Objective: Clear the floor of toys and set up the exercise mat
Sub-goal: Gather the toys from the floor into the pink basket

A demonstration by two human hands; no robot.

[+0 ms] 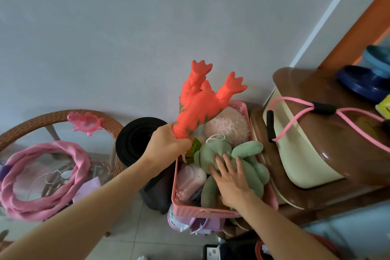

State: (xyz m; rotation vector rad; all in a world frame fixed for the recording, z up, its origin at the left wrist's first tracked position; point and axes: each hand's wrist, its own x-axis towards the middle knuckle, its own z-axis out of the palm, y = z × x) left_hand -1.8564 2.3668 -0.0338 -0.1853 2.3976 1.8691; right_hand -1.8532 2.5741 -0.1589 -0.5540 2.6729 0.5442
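My left hand (166, 144) grips an orange rubber dinosaur toy (202, 103) upside down, its feet pointing up, over the back left corner of a pink plastic basket (211, 211). In the basket lie a green plush toy (249, 160), a fluffy pale pink plush (228, 124) and a pink plastic toy (191, 181). My right hand (232, 179) presses flat, fingers spread, on the green plush. A rolled black exercise mat (137, 139) stands upright just left of the basket, against the wall.
A round glass table with a wicker rim (42, 118) stands at the left, carrying a pink hoop (42, 177) and a pink turtle toy (85, 123). At the right is a brown and cream container (316, 143) with a pink resistance band (299, 120).
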